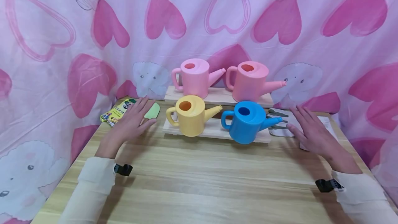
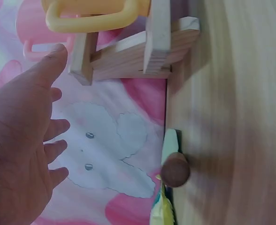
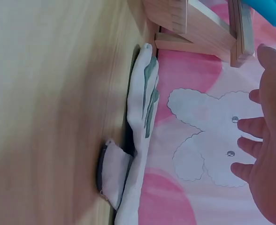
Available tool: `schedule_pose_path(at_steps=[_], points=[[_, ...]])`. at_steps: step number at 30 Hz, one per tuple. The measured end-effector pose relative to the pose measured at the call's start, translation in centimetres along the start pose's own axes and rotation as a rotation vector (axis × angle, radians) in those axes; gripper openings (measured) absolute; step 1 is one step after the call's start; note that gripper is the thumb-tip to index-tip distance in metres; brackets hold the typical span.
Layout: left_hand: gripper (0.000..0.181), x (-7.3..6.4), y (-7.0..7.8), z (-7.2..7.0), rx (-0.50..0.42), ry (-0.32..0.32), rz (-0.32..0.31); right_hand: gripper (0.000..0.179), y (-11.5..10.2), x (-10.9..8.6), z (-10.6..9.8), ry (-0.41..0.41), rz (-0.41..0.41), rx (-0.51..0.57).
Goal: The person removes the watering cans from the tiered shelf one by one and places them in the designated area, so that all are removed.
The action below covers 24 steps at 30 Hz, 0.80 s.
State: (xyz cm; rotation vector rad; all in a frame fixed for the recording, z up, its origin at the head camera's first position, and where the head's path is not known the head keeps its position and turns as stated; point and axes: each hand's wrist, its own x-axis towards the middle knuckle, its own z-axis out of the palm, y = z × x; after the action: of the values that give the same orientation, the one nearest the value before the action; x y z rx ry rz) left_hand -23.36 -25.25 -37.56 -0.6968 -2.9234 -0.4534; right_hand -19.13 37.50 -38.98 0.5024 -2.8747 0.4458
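Note:
My left hand (image 1: 130,122) is held above the table's left side, fingers spread and holding nothing. Near it are a yellow printed packet (image 1: 116,111) and a green-bladed tool (image 1: 153,111) whose round wooden handle end (image 2: 176,169) faces the left wrist camera. On the right, my right hand (image 1: 314,136) hovers with spread fingers beside white gloves (image 3: 137,108) with grey-green finger patches. Between the hands, a two-step wooden stand (image 1: 214,127) bears a yellow watering can (image 1: 191,122) and a blue one (image 1: 245,127) in front, with two pink watering cans (image 1: 196,78) behind.
A pink curtain (image 1: 192,16) with hearts and white animal figures hangs behind and around the wooden table (image 1: 186,182). A small pale folded piece with a dark edge (image 3: 113,173) lies beside the gloves. Each sleeve cuff carries a small black device (image 1: 123,169).

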Motion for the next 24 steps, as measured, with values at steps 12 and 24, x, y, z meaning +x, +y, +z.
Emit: schedule_pose_path(at_steps=[12,24], points=[[0.075,2.4,1.2,-1.4,0.003,0.042,-0.038,0.072,-0.8,3.6,-1.6,-0.009,-0.018,0.144],[0.063,6.5,3.3,-1.2,-0.242,0.227,-0.036,0.063,-1.6,7.5,-1.0,-0.042,-0.031,0.217]])
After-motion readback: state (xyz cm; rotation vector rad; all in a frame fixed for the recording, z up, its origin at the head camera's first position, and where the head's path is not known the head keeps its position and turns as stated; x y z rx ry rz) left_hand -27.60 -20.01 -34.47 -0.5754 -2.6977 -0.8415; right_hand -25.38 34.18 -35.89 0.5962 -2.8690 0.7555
